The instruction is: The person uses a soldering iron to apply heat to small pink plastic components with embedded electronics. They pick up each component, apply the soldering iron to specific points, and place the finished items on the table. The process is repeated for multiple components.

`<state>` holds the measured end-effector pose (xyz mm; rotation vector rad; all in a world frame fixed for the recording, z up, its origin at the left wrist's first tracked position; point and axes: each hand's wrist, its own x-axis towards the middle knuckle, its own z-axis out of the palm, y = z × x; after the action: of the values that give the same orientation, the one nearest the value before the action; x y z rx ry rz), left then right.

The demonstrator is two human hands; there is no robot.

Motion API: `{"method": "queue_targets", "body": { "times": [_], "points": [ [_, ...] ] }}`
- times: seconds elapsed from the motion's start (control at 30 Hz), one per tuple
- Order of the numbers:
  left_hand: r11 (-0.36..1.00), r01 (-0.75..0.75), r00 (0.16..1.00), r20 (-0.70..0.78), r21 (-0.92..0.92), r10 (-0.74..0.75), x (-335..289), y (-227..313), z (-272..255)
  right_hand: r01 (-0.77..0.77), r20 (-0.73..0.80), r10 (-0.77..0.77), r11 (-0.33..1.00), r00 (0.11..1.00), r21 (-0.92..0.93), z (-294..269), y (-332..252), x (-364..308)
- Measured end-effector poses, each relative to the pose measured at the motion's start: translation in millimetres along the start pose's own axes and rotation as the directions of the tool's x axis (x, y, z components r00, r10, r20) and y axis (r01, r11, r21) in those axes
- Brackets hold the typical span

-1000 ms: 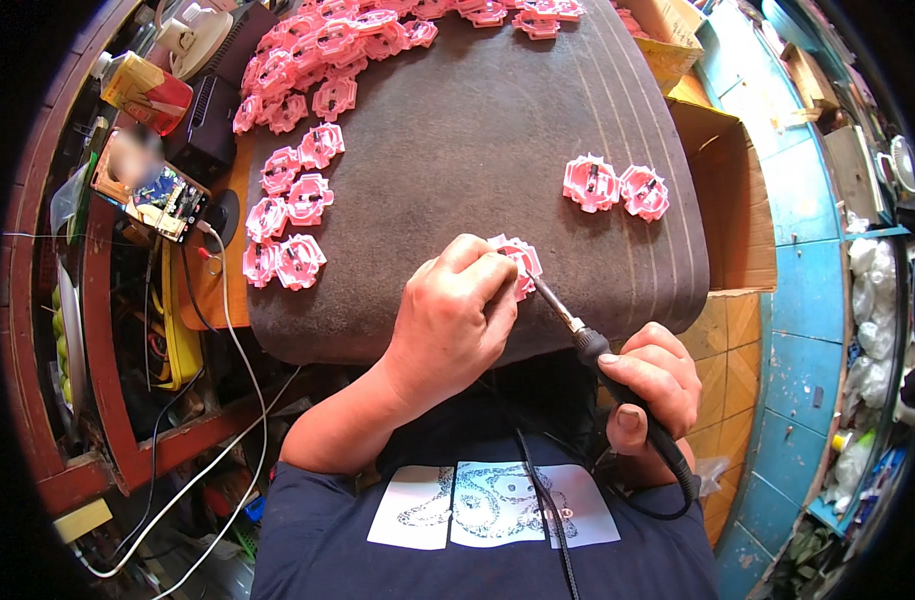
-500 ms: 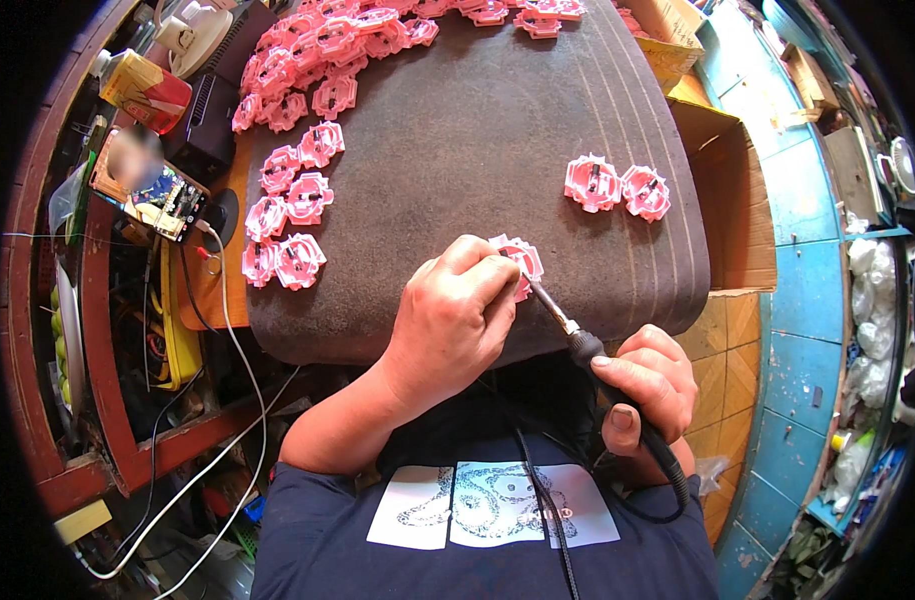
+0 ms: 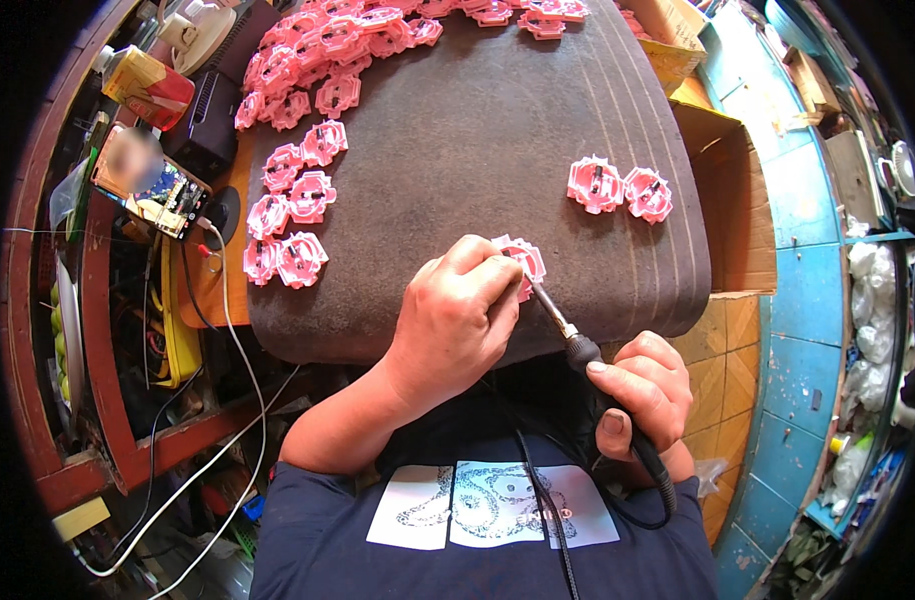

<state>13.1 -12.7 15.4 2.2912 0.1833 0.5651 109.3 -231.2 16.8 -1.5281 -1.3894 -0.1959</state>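
Observation:
My left hand (image 3: 455, 318) presses down on a small pink plastic part (image 3: 525, 260) near the front edge of a dark grey padded mat (image 3: 497, 130). My right hand (image 3: 645, 392) grips the black handle of a soldering iron (image 3: 577, 345), whose metal tip touches the pink part just beside my left fingers. The iron's black cord runs down across my dark blue shirt. Two more pink parts (image 3: 617, 187) lie together on the right of the mat. Several pink parts (image 3: 287, 215) sit along the mat's left edge and in a heap (image 3: 347, 40) at the back.
A small circuit board (image 3: 162, 195) with wires lies on the cluttered left bench, next to a black box (image 3: 212, 125) and a yellow-red can (image 3: 147, 82). A cardboard box (image 3: 727, 190) stands at the mat's right. Blue shelving (image 3: 827, 300) runs along the far right.
My right hand has shifted slightly with the soldering iron; the tip stays at the pink part. My left hand holds the same place.

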Motion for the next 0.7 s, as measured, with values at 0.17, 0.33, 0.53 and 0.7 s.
{"method": "queue_targets", "body": {
  "times": [0.17,0.33,0.53,0.7],
  "points": [
    [1.0,0.005,1.0,0.01,0.0,-0.005,0,1,0,-0.005,-0.011,0.005,1.0,1.0,0.0,0,0,-1],
    [1.0,0.006,1.0,0.0,0.013,-0.006,-1,0,-1,-0.02,-0.123,0.023,1.0,0.992,0.024,1,3,-8],
    [0.999,-0.025,1.0,-0.006,0.024,0.025,0,-2,0,-0.102,-0.232,0.08,0.991,0.969,-0.086,3,3,-3],
    [1.0,-0.004,1.0,0.0,0.022,0.004,-1,0,-1,-0.112,-0.226,0.104,0.993,0.969,-0.026,20,16,2]
  ]
}}
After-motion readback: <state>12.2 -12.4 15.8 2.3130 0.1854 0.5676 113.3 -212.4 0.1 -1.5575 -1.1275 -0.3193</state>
